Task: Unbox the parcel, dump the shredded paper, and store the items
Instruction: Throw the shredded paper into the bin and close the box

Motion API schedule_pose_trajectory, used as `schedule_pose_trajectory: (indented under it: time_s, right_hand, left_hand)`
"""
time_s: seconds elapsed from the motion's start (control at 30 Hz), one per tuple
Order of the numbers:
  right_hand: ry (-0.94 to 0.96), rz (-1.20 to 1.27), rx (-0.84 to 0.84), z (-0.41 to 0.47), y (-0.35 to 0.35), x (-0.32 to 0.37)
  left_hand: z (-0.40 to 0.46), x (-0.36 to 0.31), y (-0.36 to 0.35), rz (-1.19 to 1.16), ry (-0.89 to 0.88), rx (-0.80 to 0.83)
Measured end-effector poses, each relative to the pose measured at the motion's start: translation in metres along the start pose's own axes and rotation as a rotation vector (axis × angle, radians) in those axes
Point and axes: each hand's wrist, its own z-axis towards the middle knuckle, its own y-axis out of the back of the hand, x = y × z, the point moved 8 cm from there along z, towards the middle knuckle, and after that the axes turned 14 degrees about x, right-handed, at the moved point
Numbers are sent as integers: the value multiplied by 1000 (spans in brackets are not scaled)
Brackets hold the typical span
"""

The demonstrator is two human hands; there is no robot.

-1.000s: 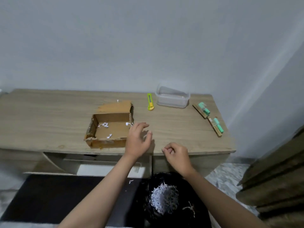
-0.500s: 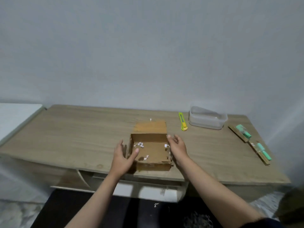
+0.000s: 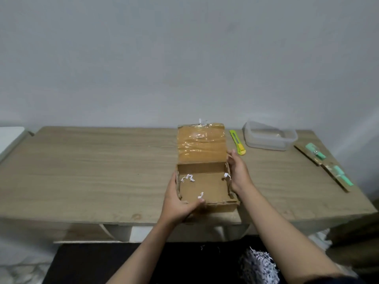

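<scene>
An open cardboard box (image 3: 205, 187) sits near the table's front edge, its taped lid (image 3: 202, 146) raised toward the wall. A few scraps of white shredded paper (image 3: 188, 178) lie on its floor. My left hand (image 3: 178, 203) grips the box's front left corner, thumb over the rim. My right hand (image 3: 239, 173) holds the right wall. Two green items on brown card backings (image 3: 315, 153) (image 3: 338, 175) lie at the table's right end. A clear plastic container (image 3: 268, 138) stands at the back right.
A yellow-green utility knife (image 3: 238, 142) lies between the box and the container. A pile of shredded paper (image 3: 260, 263) sits in a dark bin below the wooden table (image 3: 92, 171). A brown object (image 3: 356, 242) stands at the lower right. The wall runs right behind the table.
Both hands moved from the table's front edge to the box and took hold of its sides. The lid has tilted up. The view shifted left and closer.
</scene>
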Motion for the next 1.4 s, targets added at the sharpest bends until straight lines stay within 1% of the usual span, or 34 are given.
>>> schedule_pose_trajectory:
  time_s: [0.13, 0.23, 0.37, 0.43, 0.57, 0.67, 0.73, 0.8, 0.83, 0.9, 0.97, 1.1, 1.23, 1.33, 1.4]
  right_hand:
    - [-1, 53, -79, -7, 5, 1]
    - [-2, -18, -106, -11, 10, 2]
    - [0, -140, -111, -28, 14, 8]
    - [8, -225, -99, -36, 19, 8]
    - [-17, -216, -104, -52, 27, -1]
    - [-87, -71, -69, -64, 22, -10]
    - [-123, -22, -28, -67, 20, -17]
    - [-104, -86, 24, -70, 15, -20]
    - [-78, -141, 39, -72, 13, -20]
    - [-66, -211, 63, -77, 9, -20]
    - [-52, -256, 67, -83, 5, -16]
    - [-20, -323, 90, -96, 14, -2]
    - [-13, -476, 123, -123, 52, 23]
    - [-14, -532, 58, -153, 97, 44]
    - [1, -504, -5, -178, 129, 58]
  left_hand:
    - [1, 4, 2, 10, 39, -4]
    - [1, 13, 2, -18, 56, -5]
    - [5, 30, 3, 13, 17, -31]
    - [5, 25, 4, 36, -9, -46]
    - [0, 6, 6, 51, -35, -65]
    - [0, 6, 4, 46, -33, -40]
    - [5, 22, 2, -25, -2, 7]
    - [14, 45, 1, -152, 64, 71]
    - [15, 46, 1, -197, 87, 90]
    - [7, 21, 1, -217, 102, 91]
    - [1, -4, -2, -215, 49, 90]
    - [-10, -28, -20, -142, -6, 103]
    - [-24, -48, -63, -77, -34, 153]
    - [-36, -62, -111, -88, -48, 190]
    - [-45, -70, -150, -84, -56, 230]
